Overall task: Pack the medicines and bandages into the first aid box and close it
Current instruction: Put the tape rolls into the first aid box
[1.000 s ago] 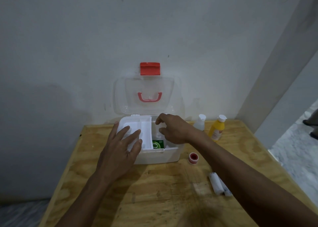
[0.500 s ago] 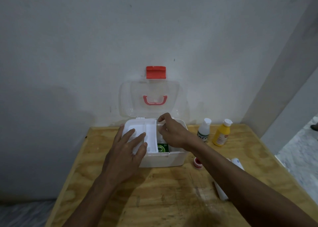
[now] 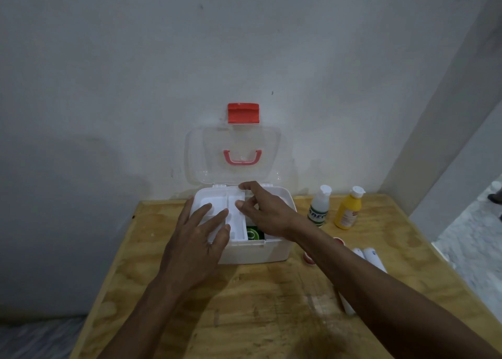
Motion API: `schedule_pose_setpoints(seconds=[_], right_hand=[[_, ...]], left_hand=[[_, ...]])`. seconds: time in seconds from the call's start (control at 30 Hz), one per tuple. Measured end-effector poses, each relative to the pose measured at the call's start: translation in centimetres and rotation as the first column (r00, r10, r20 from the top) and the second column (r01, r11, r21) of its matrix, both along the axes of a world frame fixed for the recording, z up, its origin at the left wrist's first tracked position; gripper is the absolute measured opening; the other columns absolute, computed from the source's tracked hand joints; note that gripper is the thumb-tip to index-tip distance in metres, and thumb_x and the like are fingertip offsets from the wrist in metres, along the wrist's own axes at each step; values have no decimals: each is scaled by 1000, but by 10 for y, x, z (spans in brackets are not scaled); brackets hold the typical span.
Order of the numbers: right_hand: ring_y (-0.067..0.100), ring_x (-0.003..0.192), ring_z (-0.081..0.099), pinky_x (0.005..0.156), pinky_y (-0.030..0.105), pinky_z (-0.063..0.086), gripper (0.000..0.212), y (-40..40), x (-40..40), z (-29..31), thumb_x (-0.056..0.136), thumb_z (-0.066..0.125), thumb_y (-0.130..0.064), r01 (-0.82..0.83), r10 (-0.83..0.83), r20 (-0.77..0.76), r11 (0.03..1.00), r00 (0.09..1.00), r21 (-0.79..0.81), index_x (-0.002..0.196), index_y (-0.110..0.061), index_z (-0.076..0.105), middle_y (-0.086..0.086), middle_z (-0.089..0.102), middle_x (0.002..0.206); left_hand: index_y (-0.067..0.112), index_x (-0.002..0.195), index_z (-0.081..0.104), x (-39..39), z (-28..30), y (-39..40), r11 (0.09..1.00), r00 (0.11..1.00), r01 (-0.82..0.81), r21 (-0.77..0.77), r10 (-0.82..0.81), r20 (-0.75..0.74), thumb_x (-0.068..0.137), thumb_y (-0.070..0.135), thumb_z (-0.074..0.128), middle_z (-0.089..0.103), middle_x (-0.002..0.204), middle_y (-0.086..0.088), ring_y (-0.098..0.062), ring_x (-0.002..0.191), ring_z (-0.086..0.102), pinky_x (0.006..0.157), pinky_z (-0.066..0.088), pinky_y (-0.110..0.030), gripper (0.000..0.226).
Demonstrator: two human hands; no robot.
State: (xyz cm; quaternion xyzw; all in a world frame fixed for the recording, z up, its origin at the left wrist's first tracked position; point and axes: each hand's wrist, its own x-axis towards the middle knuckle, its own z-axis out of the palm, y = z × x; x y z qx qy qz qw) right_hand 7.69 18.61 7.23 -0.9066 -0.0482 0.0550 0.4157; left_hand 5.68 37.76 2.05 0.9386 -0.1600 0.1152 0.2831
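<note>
The white first aid box (image 3: 260, 254) stands open against the wall, its clear lid (image 3: 233, 157) upright with a red latch (image 3: 243, 113). A white divided tray (image 3: 217, 209) sits in the box's left half. My left hand (image 3: 198, 239) lies flat on the tray with fingers spread. My right hand (image 3: 260, 212) pinches the tray's right edge. A green packet (image 3: 254, 234) shows inside the box. A white bottle (image 3: 319, 209), a yellow bottle (image 3: 349, 212), a red tape roll (image 3: 309, 258) and white bandage rolls (image 3: 373, 256) stand on the table to the right.
The wooden table (image 3: 244, 309) ends at the wall behind the box. Its right edge borders a pillar (image 3: 445, 114) and a lower floor (image 3: 475, 244). My right forearm crosses over the tape roll and the bandage rolls.
My right hand has shifted left from inside the box onto the tray's right edge. My left hand stays flat on the tray. The camera view has moved slightly.
</note>
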Motion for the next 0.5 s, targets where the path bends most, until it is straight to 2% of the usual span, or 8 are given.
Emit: schedule_pose_setpoints(seconds=[0.17,0.3,0.5], right_hand=[[15,97,59,91,35,53,45,-1,-1,1,101,47,-37,-8,8,-20,1000,1000,20,142,-29,32,-9,57,97],[16,101,57,96,37,52,46,0,-4,3,102,46,-37,-2,2,-28,1000,1000,19,144,-28,30,-4,58,108],[25,117,56,101,41,48,47,0,-7,10,102,43,-37,13,-10,-54,999,998,46,146,-27,29,10,58,133]], left_hand=[[38,134,54,0,1,0,1000,1000,-1,8,1,-1,86,63,23,38,153,7,-16,149,10,112,28,-45,63],[38,134,54,1,0,0,1000,1000,1,5,-1,-1,86,63,23,38,153,7,-15,149,9,113,28,-45,63],[40,135,52,0,2,1,1000,1000,-10,24,11,-27,84,67,20,34,155,8,-14,149,8,112,29,-47,66]])
